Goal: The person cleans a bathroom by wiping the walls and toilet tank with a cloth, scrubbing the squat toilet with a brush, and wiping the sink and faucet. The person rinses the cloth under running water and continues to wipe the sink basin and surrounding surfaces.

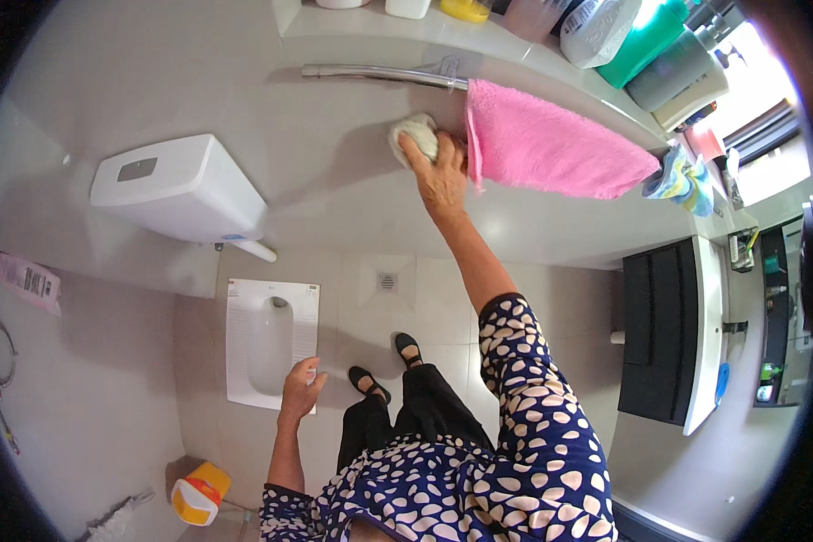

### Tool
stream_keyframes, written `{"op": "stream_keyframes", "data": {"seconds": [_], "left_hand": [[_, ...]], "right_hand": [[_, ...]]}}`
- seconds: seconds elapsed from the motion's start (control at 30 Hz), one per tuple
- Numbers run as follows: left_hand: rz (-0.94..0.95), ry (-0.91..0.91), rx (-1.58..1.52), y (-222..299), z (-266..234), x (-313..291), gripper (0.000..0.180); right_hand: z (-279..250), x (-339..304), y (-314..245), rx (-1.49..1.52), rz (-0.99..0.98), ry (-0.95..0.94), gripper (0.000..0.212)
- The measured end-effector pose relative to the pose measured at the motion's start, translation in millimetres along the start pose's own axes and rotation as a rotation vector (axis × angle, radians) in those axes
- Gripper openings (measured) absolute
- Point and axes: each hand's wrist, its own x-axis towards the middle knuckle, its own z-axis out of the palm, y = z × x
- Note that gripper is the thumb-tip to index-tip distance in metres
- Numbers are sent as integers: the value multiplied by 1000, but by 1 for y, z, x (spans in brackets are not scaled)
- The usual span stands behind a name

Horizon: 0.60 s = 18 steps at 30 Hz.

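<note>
My right hand [441,178] is raised to the tiled wall [352,194], its fingers closed around a crumpled whitish cloth [413,137] pressed against the tiles. Just right of that hand, a pink towel [551,144] hangs from a metal towel bar [384,74]. My left hand [303,390] hangs low at my side with its fingers loosely bent and apart, holding nothing that I can see. In the picture it overlaps the edge of the white squat toilet [244,348] in the floor.
A white cistern [176,185] is mounted on the wall at left. Several bottles, including a green one [643,45], line the ledge above the bar. A dark vanity cabinet [659,334] stands at right. A floor drain [387,282] lies before my feet; a yellow container [203,492] is at lower left.
</note>
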Motion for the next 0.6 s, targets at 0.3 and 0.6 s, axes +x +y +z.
{"op": "stream_keyframes", "data": {"seconds": [0.3, 0.6], "left_hand": [[242, 62, 39, 110, -10, 85, 42], [547, 192, -222, 322, 54, 184, 78]], "right_hand": [[-13, -89, 119, -314, 100, -355, 76], [-63, -145, 274, -264, 325, -69, 70]]}}
